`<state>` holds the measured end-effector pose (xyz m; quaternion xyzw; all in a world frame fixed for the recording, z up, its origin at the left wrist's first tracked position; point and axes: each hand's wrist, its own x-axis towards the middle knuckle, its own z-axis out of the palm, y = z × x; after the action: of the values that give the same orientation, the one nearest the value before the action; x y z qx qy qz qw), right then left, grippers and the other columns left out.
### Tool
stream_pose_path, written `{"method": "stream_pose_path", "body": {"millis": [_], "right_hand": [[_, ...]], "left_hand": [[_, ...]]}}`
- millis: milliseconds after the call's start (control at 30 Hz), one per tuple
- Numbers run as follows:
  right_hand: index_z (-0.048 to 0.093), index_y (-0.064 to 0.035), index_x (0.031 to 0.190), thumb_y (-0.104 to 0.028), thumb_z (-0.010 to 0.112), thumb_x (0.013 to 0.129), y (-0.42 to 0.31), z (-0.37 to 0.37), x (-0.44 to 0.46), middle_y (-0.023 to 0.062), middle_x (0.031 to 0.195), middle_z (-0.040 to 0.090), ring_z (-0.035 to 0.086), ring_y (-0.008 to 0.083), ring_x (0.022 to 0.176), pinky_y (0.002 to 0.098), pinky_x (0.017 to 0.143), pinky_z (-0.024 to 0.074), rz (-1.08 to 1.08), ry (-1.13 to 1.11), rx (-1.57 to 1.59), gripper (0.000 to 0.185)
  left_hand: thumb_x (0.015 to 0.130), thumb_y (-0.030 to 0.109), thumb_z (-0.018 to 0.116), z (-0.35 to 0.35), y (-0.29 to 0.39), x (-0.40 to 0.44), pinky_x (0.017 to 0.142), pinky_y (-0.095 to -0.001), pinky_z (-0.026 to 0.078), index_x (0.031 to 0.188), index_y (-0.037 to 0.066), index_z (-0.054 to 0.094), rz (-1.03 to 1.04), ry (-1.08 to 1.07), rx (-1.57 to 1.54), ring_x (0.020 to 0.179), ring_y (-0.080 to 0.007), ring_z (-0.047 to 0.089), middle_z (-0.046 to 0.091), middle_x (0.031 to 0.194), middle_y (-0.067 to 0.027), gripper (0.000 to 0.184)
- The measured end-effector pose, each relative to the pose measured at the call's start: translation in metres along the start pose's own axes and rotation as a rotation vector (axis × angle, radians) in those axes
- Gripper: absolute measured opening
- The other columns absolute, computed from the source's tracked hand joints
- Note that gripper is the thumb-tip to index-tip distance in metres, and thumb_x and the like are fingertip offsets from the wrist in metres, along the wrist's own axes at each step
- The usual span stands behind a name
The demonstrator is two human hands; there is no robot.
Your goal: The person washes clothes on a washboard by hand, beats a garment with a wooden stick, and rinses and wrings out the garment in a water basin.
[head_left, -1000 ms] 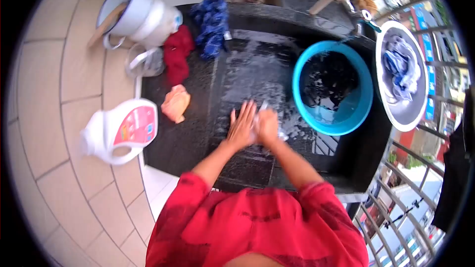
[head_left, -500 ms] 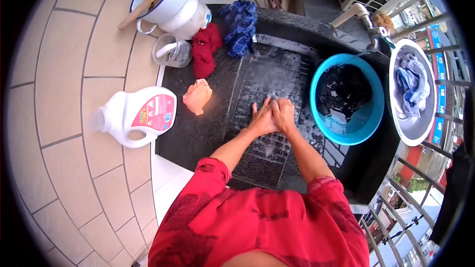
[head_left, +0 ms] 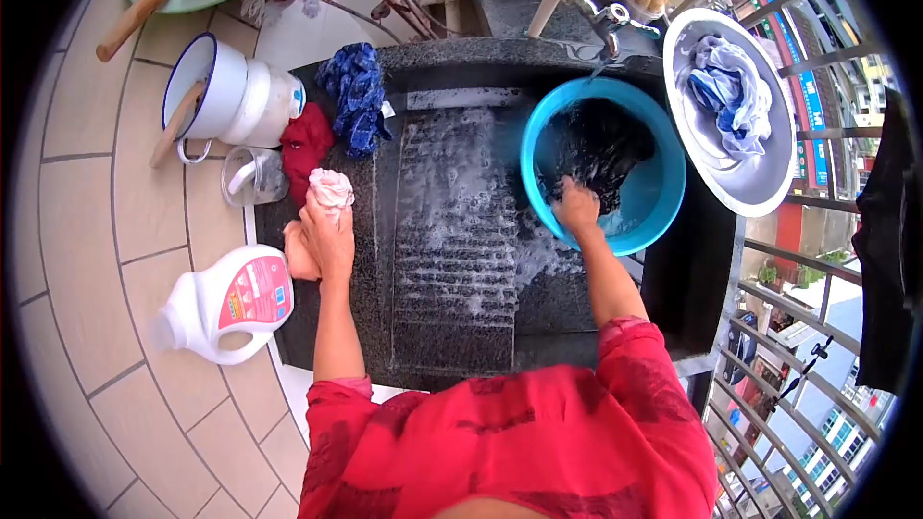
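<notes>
On my feed, left hand (head_left: 330, 238) clenches pink cloth (head_left: 332, 188) against peach cloth (head_left: 300, 254), left of washboard (head_left: 456, 240). Right hand (head_left: 577, 208) reaches inside blue basin (head_left: 671, 190) near dark cloth (head_left: 615, 141); I can't tell if its fingers grip anything.

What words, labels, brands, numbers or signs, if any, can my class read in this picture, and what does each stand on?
No text can be read with certainty.
White plastic handled bottle, pink label: printing visible, too small and blurred.
Long blue street sign at the right: white marks, too blurred.
White tag on the crumpled dark-blue patterned cloth: too small to tell whether anything is printed.
</notes>
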<state>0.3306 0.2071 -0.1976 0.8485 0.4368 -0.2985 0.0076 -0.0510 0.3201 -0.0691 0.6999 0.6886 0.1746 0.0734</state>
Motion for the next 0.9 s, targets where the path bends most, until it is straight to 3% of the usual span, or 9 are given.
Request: {"method": "stream_pose_path", "body": {"millis": [100,167,267,500,567,667,800,833,900], "right_hand": [[0.057,-0.008,0.116,-0.024,0.067,0.067,0.03,-0.009,0.004,0.0221,0.112,0.059,0.057,0.035,0.103,0.0424,0.09,0.0424,0.031,-0.085,0.218,0.052],[0.062,0.001,0.095,-0.012,0.065,0.07,0.017,-0.084,-0.024,0.0095,0.083,0.064,0.06,0.0197,0.083,0.0274,0.075,0.0445,-0.156,-0.108,0.815,0.028],[0.06,-0.0004,0.091,0.004,0.059,0.071,-0.023,-0.2,-0.099,-0.0018,0.08,0.056,0.049,0.0073,0.076,0.0238,0.071,0.0403,-0.537,0.039,0.956,0.02],[0.056,0.0043,0.111,-0.001,0.055,0.084,-0.089,-0.29,-0.175,0.0091,0.101,0.063,0.061,0.0181,0.091,0.0288,0.085,0.0456,-0.572,0.256,1.776,0.028],[0.054,0.0045,0.114,-0.004,0.053,0.086,-0.095,-0.299,-0.191,0.0113,0.103,0.062,0.061,0.0203,0.093,0.0322,0.086,0.0473,-0.69,0.228,1.896,0.029],[0.054,0.0033,0.114,-0.006,0.055,0.085,-0.093,-0.281,-0.195,0.0106,0.104,0.061,0.06,0.0189,0.093,0.0296,0.083,0.0477,-0.489,0.334,1.812,0.03],[0.043,0.0023,0.12,-0.013,0.058,0.084,-0.029,-0.165,-0.115,0.0112,0.105,0.056,0.055,0.0158,0.092,0.0277,0.08,0.0458,-0.101,0.267,1.416,0.042],[0.041,-0.0012,0.124,-0.023,0.057,0.087,-0.031,-0.137,-0.113,0.0117,0.111,0.053,0.055,0.0182,0.096,0.0293,0.082,0.045,-0.018,0.123,1.474,0.045],[0.039,-0.007,0.129,-0.049,0.049,0.089,-0.046,-0.089,-0.115,0.0118,0.126,0.048,0.054,0.027,0.107,0.0404,0.093,0.0406,0.275,-0.277,1.453,0.059]], "left_hand": [[0.072,0.015,0.069,-0.026,0.019,-0.008,0.095,-0.0447,0.033,0.13,0.002,0.038,0.031,0.069,0.01,0.111,-0.0382,0.042,0.044,0.118,-0.0213,0.066],[0.072,0.014,0.068,-0.026,0.041,-0.017,0.096,-0.0446,0.033,0.128,0.002,0.04,0.103,0.182,0.028,0.112,-0.0375,0.041,0.043,0.118,-0.0206,0.065],[0.069,0.012,0.068,-0.015,0.076,-0.045,0.1,-0.0423,0.03,0.125,0.002,0.043,0.306,0.041,-0.259,0.116,-0.035,0.039,0.039,0.122,-0.0191,0.062],[0.061,0.027,0.076,0.047,0.236,-0.065,0.098,-0.0452,0.033,0.133,0.006,0.035,0.414,-0.446,-0.795,0.122,-0.0377,0.033,0.032,0.13,-0.0214,0.085],[0.067,0.023,0.076,0.089,0.262,-0.059,0.102,-0.0399,0.032,0.131,0.006,0.038,0.431,-0.334,-0.952,0.123,-0.0327,0.035,0.037,0.129,-0.0187,0.076],[0.077,0.022,0.063,0.115,0.242,-0.042,0.1,-0.0429,0.035,0.121,0.002,0.048,0.73,-0.366,-0.596,0.119,-0.0317,0.043,0.049,0.121,-0.0181,0.051],[0.081,0.019,0.056,0.118,0.214,-0.041,0.091,-0.0406,0.043,0.104,0.003,0.059,-0.568,-0.789,-2.051,0.104,-0.0274,0.055,0.061,0.106,-0.0144,0.028],[0.087,0.015,0.041,0.091,0.209,-0.045,0.088,-0.038,0.046,0.104,0.0,0.058,-0.127,-0.605,-1.349,0.102,-0.0244,0.056,0.06,0.109,-0.0119,0.029],[0.09,0.02,0.038,0.033,0.22,-0.044,0.088,-0.0378,0.047,0.107,0.0,0.057,-0.86,-0.735,-2.073,0.1,-0.0234,0.057,0.06,0.109,-0.0113,0.031]]}}
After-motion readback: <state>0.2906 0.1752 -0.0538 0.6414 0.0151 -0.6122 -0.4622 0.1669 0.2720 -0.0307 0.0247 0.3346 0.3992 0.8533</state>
